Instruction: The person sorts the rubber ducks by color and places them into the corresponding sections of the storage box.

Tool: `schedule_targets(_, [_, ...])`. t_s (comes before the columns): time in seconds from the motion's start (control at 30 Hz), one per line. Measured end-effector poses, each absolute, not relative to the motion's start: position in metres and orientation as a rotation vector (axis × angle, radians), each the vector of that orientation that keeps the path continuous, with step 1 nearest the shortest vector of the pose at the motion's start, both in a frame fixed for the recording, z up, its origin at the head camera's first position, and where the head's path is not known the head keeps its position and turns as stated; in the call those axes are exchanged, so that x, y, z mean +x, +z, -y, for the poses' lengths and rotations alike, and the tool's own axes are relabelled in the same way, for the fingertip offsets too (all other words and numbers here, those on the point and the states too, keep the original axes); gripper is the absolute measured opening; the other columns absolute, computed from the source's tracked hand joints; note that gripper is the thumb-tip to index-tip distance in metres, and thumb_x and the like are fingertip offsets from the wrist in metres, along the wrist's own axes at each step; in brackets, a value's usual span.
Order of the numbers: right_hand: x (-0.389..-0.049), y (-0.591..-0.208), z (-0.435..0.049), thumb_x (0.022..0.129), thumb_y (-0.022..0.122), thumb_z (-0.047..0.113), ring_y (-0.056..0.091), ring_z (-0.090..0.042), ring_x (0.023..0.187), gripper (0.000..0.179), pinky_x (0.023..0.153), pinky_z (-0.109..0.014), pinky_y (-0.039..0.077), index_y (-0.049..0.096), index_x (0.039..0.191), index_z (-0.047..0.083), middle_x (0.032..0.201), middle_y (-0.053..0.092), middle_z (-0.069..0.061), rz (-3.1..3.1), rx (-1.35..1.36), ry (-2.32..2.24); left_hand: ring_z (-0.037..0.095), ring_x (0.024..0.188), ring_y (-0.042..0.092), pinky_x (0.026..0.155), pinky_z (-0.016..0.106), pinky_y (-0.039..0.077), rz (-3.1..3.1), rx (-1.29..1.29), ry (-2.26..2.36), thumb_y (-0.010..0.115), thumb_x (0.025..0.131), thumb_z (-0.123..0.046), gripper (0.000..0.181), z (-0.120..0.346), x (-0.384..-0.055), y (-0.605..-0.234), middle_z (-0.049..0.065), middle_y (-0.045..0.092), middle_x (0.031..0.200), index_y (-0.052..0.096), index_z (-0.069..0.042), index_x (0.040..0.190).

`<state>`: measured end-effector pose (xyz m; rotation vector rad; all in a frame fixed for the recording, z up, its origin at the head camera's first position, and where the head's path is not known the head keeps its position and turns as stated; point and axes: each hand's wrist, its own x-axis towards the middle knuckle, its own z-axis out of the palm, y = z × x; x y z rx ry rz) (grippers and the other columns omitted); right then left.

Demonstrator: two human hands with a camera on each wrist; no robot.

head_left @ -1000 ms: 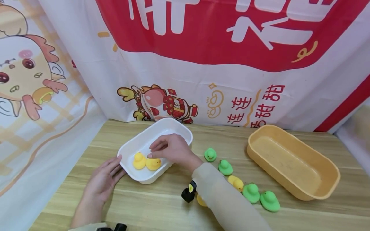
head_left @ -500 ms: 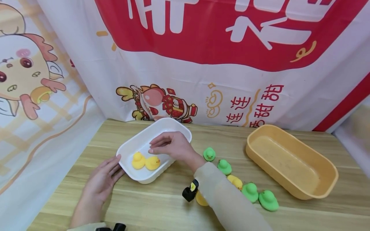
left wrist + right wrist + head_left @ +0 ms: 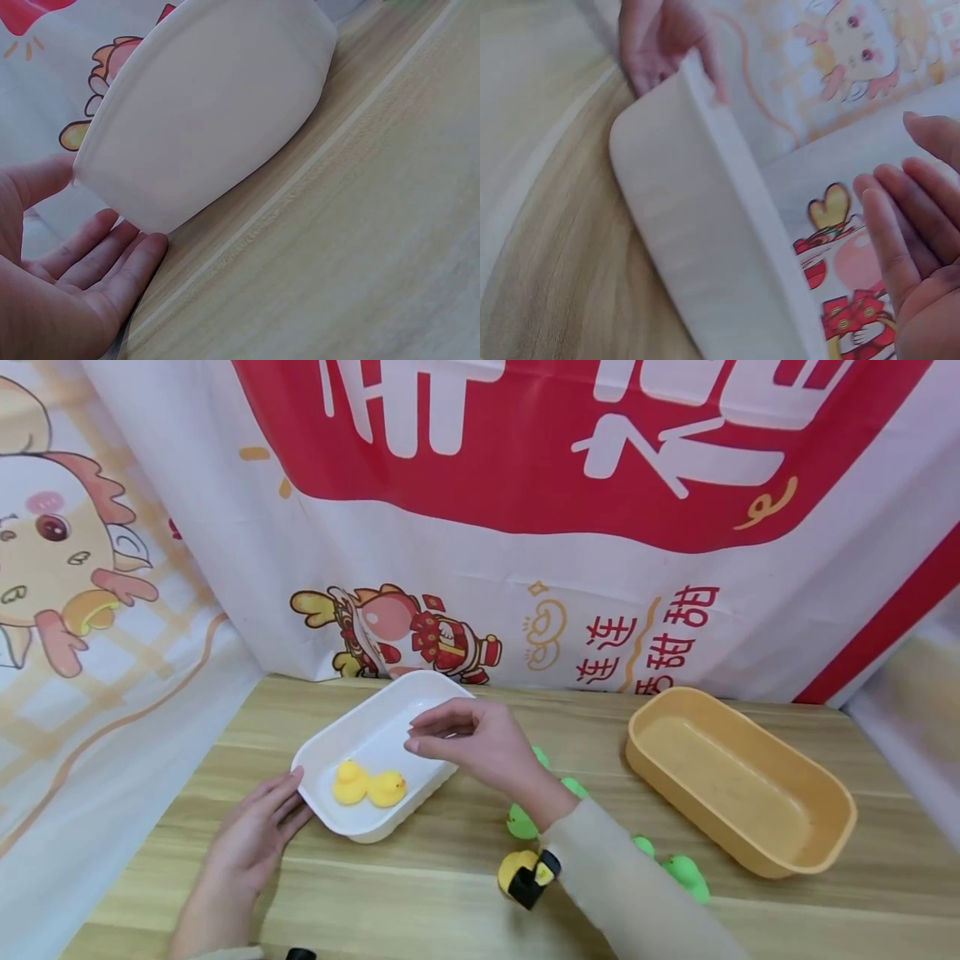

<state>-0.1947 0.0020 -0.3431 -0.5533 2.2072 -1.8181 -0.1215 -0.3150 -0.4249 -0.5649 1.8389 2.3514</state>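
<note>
Two yellow rubber ducks (image 3: 349, 782), (image 3: 387, 788) lie side by side in the near end of a white plastic tub (image 3: 372, 832). My left hand (image 3: 251, 839) steadies that end of the tub; in the left wrist view its thumb is at the rim and its extended fingers touch low on the wall. Over the tub's right side hovers my right hand (image 3: 487, 739), nothing in it, fingers loosely bent. Under the right forearm, several green rubber ducks (image 3: 686, 878) and a yellow duck (image 3: 512, 870) rest on the table, partly hidden by the sleeve and wrist camera.
An orange-tan tub (image 3: 738, 777) with nothing in it stands on the right of the wooden table (image 3: 390, 902). Printed cloth (image 3: 480, 552) hangs along the table's back edge and left side.
My right hand has drawn up and right, away from the two ducks in the white tub. Its forearm now covers more of the table ducks. My left hand stays at the tub.
</note>
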Motion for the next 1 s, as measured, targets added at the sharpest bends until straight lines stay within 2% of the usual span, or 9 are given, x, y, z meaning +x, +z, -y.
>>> schedule_targets(0.13, [-0.176,-0.334,-0.019,0.090,0.090,0.022,0.077,-0.013,0.100,0.019,0.089,-0.029,0.065,0.084,0.108,0.021,0.107,0.083,0.004,-2.269,-0.548,-1.836,0.000,0.114,0.069,0.100,0.021,0.060,-1.818,-0.559,2.374,0.064,0.110,-0.029,0.011,0.317,-0.121,-0.425,-0.018,0.074,0.115,0.066,-0.023,0.119])
schedule_targets(0.37, [-0.148,-0.332,-0.049,0.089,0.090,0.019,0.077,-0.014,0.096,0.018,0.087,-0.031,0.066,0.084,0.106,0.021,0.106,0.083,0.004,-2.391,-0.523,-1.884,-0.001,0.115,0.068,0.100,0.020,0.060,-1.827,-0.563,2.367,0.064,0.110,-0.030,0.012,0.317,-0.121,-0.425,-0.019,0.074,0.115,0.066,-0.024,0.120])
schedule_targets(0.47, [-0.142,-0.338,-0.060,0.089,0.090,0.016,0.077,-0.014,0.095,0.019,0.085,-0.028,0.066,0.083,0.107,0.016,0.107,0.083,-0.001,-2.411,-0.503,-1.896,-0.001,0.115,0.069,0.100,0.021,0.060,-1.824,-0.560,2.373,0.064,0.110,-0.029,0.011,0.317,-0.121,-0.425,-0.019,0.074,0.115,0.067,-0.023,0.119])
schedule_targets(0.57, [-0.137,-0.346,-0.072,0.089,0.090,0.016,0.077,-0.015,0.098,0.020,0.088,-0.026,0.064,0.083,0.107,0.014,0.108,0.083,-0.002,-2.434,-0.468,-1.882,-0.001,0.115,0.069,0.100,0.021,0.060,-1.818,-0.564,2.379,0.064,0.110,-0.029,0.011,0.317,-0.120,-0.426,-0.018,0.074,0.115,0.068,-0.023,0.119])
schedule_targets(0.77, [-0.129,-0.364,-0.091,0.088,0.091,0.018,0.077,-0.015,0.102,0.020,0.093,-0.026,0.062,0.083,0.106,0.019,0.107,0.083,0.002,-2.482,-0.321,-1.835,-0.001,0.117,0.068,0.101,0.021,0.060,-1.830,-0.578,2.370,0.065,0.109,-0.031,0.018,0.315,-0.121,-0.426,-0.018,0.074,0.117,0.065,-0.020,0.124])
schedule_targets(1.0, [-0.124,-0.384,-0.106,0.087,0.092,0.019,0.076,-0.011,0.096,0.019,0.087,-0.025,0.063,0.083,0.104,0.018,0.105,0.083,0.001,-2.527,-0.247,-1.802,-0.001,0.116,0.069,0.100,0.021,0.060,-1.831,-0.577,2.389,0.066,0.109,-0.030,0.017,0.313,-0.120,-0.424,-0.017,0.074,0.116,0.065,-0.019,0.121])
